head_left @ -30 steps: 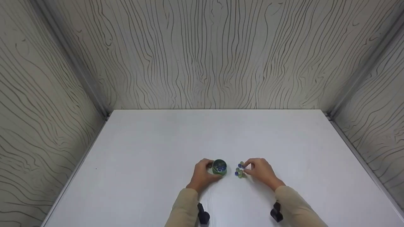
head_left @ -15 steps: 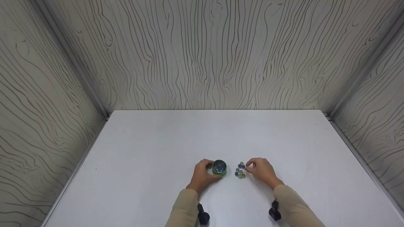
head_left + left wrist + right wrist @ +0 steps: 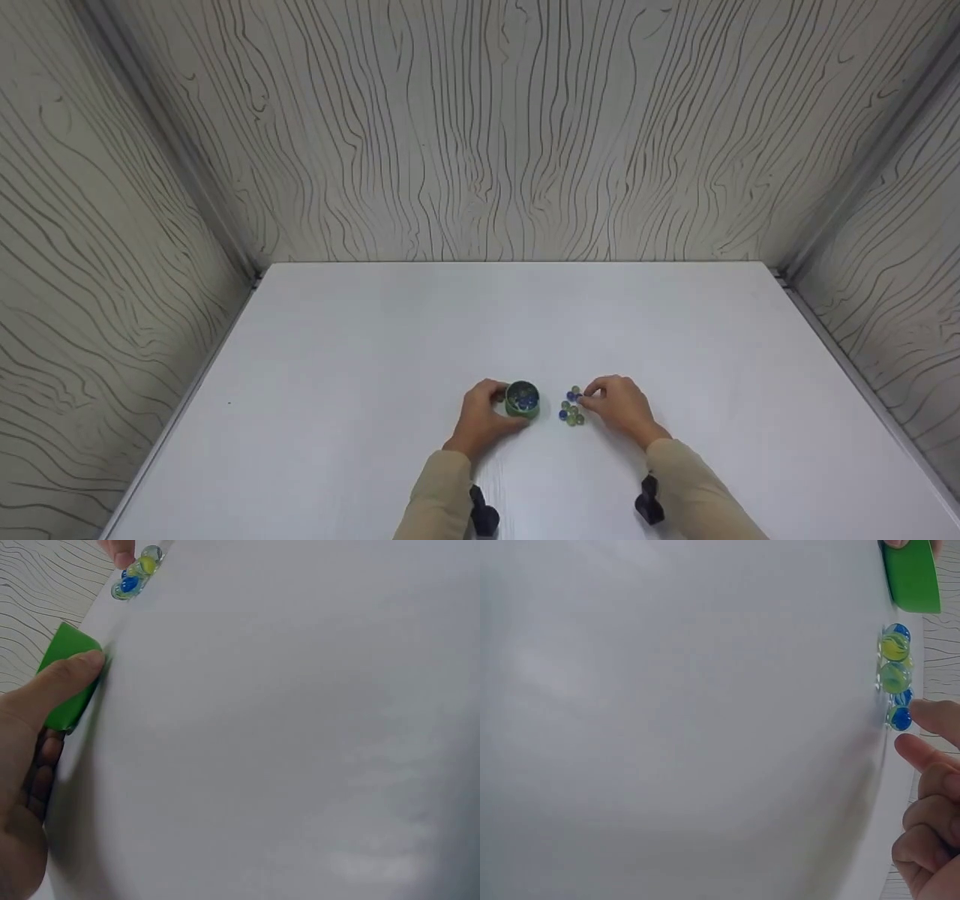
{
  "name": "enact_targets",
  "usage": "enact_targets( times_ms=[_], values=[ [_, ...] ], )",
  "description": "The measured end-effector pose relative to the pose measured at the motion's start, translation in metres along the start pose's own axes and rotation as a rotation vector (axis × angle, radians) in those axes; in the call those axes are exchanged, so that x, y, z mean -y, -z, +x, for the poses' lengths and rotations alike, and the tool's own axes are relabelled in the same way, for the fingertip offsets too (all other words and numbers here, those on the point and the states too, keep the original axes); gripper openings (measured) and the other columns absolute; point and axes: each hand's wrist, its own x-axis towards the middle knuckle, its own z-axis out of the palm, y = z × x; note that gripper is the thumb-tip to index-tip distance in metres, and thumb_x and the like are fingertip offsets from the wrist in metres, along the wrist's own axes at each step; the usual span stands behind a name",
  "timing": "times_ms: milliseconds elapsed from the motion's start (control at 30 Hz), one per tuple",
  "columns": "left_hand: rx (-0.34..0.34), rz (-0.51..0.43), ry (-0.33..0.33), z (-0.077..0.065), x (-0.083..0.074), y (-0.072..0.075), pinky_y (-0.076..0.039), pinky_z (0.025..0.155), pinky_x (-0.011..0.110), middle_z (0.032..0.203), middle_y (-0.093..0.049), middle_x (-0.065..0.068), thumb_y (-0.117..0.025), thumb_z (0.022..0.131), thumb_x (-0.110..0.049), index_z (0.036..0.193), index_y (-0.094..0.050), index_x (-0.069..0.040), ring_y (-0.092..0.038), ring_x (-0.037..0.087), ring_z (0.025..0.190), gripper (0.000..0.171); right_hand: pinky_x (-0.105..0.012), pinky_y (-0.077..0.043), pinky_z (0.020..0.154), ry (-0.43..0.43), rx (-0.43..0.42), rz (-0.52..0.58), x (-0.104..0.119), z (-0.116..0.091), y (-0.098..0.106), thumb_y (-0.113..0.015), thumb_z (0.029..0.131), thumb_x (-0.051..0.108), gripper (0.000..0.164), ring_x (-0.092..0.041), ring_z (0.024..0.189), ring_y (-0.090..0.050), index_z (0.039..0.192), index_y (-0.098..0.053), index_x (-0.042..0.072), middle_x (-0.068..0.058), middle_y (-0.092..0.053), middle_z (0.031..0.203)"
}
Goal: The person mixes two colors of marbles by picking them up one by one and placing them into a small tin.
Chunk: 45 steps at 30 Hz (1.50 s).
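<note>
Small green round cup (image 3: 522,401) standing on the white worktop (image 3: 420,337) near its front edge, just left of centre; glass marbles inside. Loose cluster of glass marbles (image 3: 571,406) just right of cup, apart from it. Left hand (image 3: 480,416) wrapped round cup's left side. Right hand (image 3: 621,405) at cluster's right, fingertips (image 3: 937,717) touching the nearest marble.

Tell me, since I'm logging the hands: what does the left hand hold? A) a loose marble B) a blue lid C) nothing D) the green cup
D: the left hand grips the green cup, thumb against its wall in the left wrist view, while the loose marbles lie by the right hand.
</note>
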Motion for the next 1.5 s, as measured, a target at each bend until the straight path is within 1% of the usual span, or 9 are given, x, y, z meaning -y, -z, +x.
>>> enact_targets(
  times_ms=[233, 533, 633, 733, 867, 933, 1033, 1200, 1500],
  values=[
    [-0.007, 0.015, -0.017, 0.0009, 0.0005, -0.0006, -0.051, 0.092, 0.030, 0.103, -0.065, 0.003, -0.086, 0.067, -0.024, 0.111, -0.063, -0.006, -0.058, 0.014, 0.097, 0.053, -0.027, -0.039, 0.065, -0.001, 0.002, -0.008, 0.0007, -0.0005, -0.0004, -0.072, 0.082, 0.017, 0.011, -0.016, 0.075, -0.050, 0.088, -0.074, 0.007, -0.007, -0.066, 0.085],
    [-0.011, -0.004, -0.040, 0.0004, 0.0012, 0.0000, -0.051, 0.089, 0.027, 0.102, -0.065, 0.004, -0.086, 0.066, -0.022, 0.110, -0.064, -0.005, -0.058, 0.014, 0.095, 0.052, -0.028, -0.040, 0.065, -0.002, 0.005, -0.016, 0.0005, 0.0019, -0.0015, -0.073, 0.081, 0.018, 0.011, -0.016, 0.075, -0.051, 0.087, -0.074, 0.008, -0.006, -0.068, 0.086],
    [-0.011, 0.005, -0.039, 0.0000, 0.0009, 0.0000, -0.051, 0.089, 0.029, 0.103, -0.065, 0.005, -0.086, 0.066, -0.022, 0.110, -0.064, -0.005, -0.059, 0.015, 0.096, 0.053, -0.031, -0.043, 0.068, 0.001, 0.009, -0.025, 0.0006, 0.0021, -0.0016, -0.073, 0.081, 0.018, 0.011, -0.017, 0.077, -0.053, 0.087, -0.074, 0.009, -0.007, -0.069, 0.091],
    [-0.005, -0.002, -0.018, -0.0001, 0.0001, 0.0002, -0.051, 0.092, 0.030, 0.105, -0.065, 0.005, -0.086, 0.066, -0.023, 0.112, -0.063, -0.005, -0.059, 0.016, 0.099, 0.054, -0.038, -0.048, 0.074, 0.010, 0.006, -0.036, 0.0009, 0.0022, -0.0016, -0.072, 0.081, 0.018, 0.011, -0.019, 0.082, -0.056, 0.087, -0.074, 0.009, -0.010, -0.071, 0.096],
    [0.006, -0.023, 0.008, -0.0001, -0.0002, 0.0001, -0.050, 0.093, 0.031, 0.106, -0.064, 0.004, -0.086, 0.067, -0.023, 0.113, -0.063, -0.006, -0.058, 0.015, 0.100, 0.054, -0.044, -0.050, 0.081, 0.002, 0.014, -0.038, 0.0005, 0.0018, -0.0021, -0.072, 0.082, 0.018, 0.012, -0.021, 0.087, -0.059, 0.088, -0.074, 0.008, -0.012, -0.070, 0.100],
    [0.008, -0.028, 0.016, 0.0000, 0.0002, -0.0001, -0.050, 0.094, 0.030, 0.106, -0.064, 0.003, -0.086, 0.067, -0.024, 0.113, -0.062, -0.007, -0.058, 0.014, 0.100, 0.054, -0.045, -0.050, 0.082, -0.002, 0.023, -0.031, 0.0002, 0.0017, -0.0023, -0.072, 0.082, 0.018, 0.012, -0.022, 0.087, -0.059, 0.089, -0.074, 0.008, -0.013, -0.070, 0.100],
    [0.006, -0.022, 0.015, 0.0003, 0.0006, -0.0005, -0.050, 0.093, 0.029, 0.104, -0.064, 0.002, -0.086, 0.067, -0.023, 0.112, -0.063, -0.007, -0.057, 0.012, 0.098, 0.053, -0.043, -0.049, 0.080, -0.003, 0.026, -0.027, 0.0000, 0.0015, -0.0025, -0.071, 0.082, 0.017, 0.011, -0.021, 0.086, -0.057, 0.089, -0.073, 0.008, -0.012, -0.069, 0.099],
    [0.002, -0.011, 0.003, 0.0009, -0.0002, -0.0004, -0.050, 0.091, 0.029, 0.103, -0.064, 0.004, -0.086, 0.066, -0.022, 0.111, -0.063, -0.005, -0.057, 0.014, 0.097, 0.054, -0.034, -0.045, 0.071, -0.004, 0.024, -0.036, 0.0004, 0.0012, -0.0025, -0.071, 0.082, 0.016, 0.011, -0.018, 0.079, -0.053, 0.089, -0.073, 0.008, -0.008, -0.066, 0.089],
    [0.011, -0.020, -0.004, 0.0013, -0.0005, 0.0012, -0.050, 0.092, 0.030, 0.104, -0.064, 0.004, -0.086, 0.066, -0.021, 0.112, -0.062, -0.004, -0.058, 0.015, 0.098, 0.054, -0.031, -0.042, 0.068, -0.006, 0.022, -0.019, -0.0002, 0.0008, -0.0017, -0.071, 0.082, 0.014, 0.010, -0.018, 0.077, -0.051, 0.088, -0.073, 0.007, -0.007, -0.066, 0.086]
  ],
)
